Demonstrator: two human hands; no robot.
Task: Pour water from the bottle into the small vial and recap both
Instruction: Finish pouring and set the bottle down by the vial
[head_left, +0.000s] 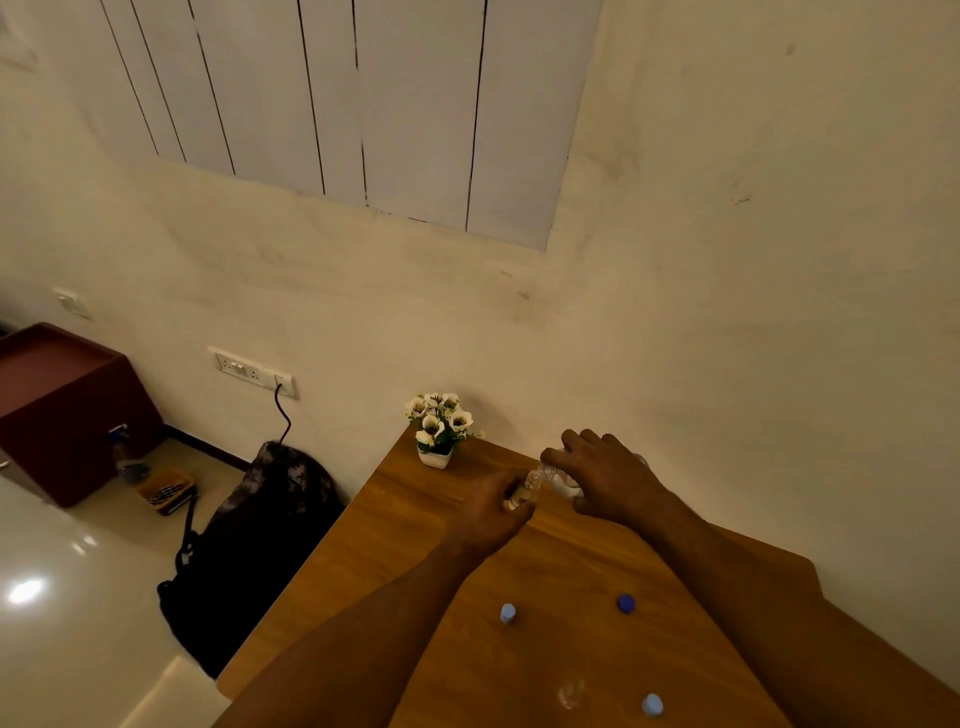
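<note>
**Two hands meet at the far end of the table**

Far to your left, a dark red cabinet (67, 410) stands against the wall, with a spray bottle (124, 457) and a small basket (166, 491) on the floor beside it. Nearer the table (395, 545), a dark backpack (249, 551) slumps on the floor under a wall socket panel (254, 371) with a black cable hanging from it.

At the table's far left corner sits a small white pot of white flowers (440, 431). Just to its right, your left hand (493, 512) is curled around the small vial (517, 500), pinching it with the mouth tilted toward the bottle. Your right hand (608, 478) is clamped over the clear bottle (545, 475), which lies tipped so its neck points down at the vial's mouth; the two openings are touching or very nearly so (the blur keeps you from telling which).

Closer to you, three caps rest loose on the bare wood, well apart from both hands: a pale blue cap (508, 613) on the left, a dark blue cap (626, 604) to its right, and another pale cap (652, 705) near the bottom edge. Beside that last one lies a faint clear object (571, 693), too blurred to identify.
</note>
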